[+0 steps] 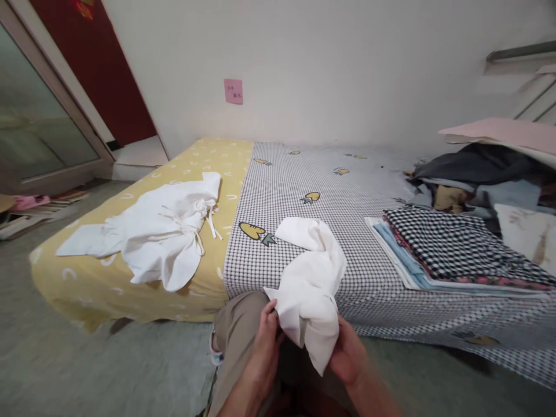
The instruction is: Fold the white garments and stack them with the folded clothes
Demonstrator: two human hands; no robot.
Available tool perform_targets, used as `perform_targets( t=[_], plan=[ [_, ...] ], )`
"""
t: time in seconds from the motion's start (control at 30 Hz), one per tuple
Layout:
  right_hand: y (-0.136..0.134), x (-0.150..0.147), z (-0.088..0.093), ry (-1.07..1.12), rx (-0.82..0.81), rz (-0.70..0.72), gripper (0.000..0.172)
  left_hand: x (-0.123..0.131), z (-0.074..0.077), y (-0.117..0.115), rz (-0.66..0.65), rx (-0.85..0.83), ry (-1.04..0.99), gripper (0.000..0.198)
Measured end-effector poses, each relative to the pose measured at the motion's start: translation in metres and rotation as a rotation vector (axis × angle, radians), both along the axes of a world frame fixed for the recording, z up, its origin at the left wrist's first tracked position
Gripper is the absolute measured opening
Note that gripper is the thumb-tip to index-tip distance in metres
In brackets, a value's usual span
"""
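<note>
A bunched white cloth (313,278) lies over the near edge of the bed, its lower end hanging between my hands above my lap. My left hand (268,330) grips its left side, with the thumb on a pointed corner. On the opposite side my right hand (347,350) holds the lower right part; its fingertips are hidden behind the fabric. Further left, a second white cloth bundle (165,226), gathered and tied with thin strings, rests on the yellow bedcover (234,197).
Folded fabrics, the top one black-and-white checked (452,246), are stacked at the right on the checked bedcover (278,191). Behind them sits a pile of dark clothes (482,165). A pink note (233,91) is on the wall. A glass door (39,116) stands at the left.
</note>
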State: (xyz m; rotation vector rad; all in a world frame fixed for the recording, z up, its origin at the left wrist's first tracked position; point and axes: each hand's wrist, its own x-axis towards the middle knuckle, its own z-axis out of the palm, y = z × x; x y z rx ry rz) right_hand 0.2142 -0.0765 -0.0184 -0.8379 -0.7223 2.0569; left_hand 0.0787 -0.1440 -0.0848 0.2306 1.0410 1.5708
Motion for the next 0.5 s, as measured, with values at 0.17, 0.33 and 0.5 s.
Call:
perform_targets(
  t=[0.17, 0.33, 0.5],
  plan=[
    [0.002, 0.007, -0.014, 0.068, -0.285, 0.009, 0.028, 0.012, -0.019, 0.007, 0.015, 0.037, 0.205, 0.077],
    [0.003, 0.011, -0.024, -0.129, -0.197, -0.176, 0.039, 0.012, -0.007, 0.003, -0.021, 0.000, 0.248, 0.041],
    [-0.002, 0.026, -0.012, -0.571, 0.335, 0.080, 0.081, -0.001, 0.040, 0.000, -0.010, 0.039, 0.282, 0.028]
  ],
)
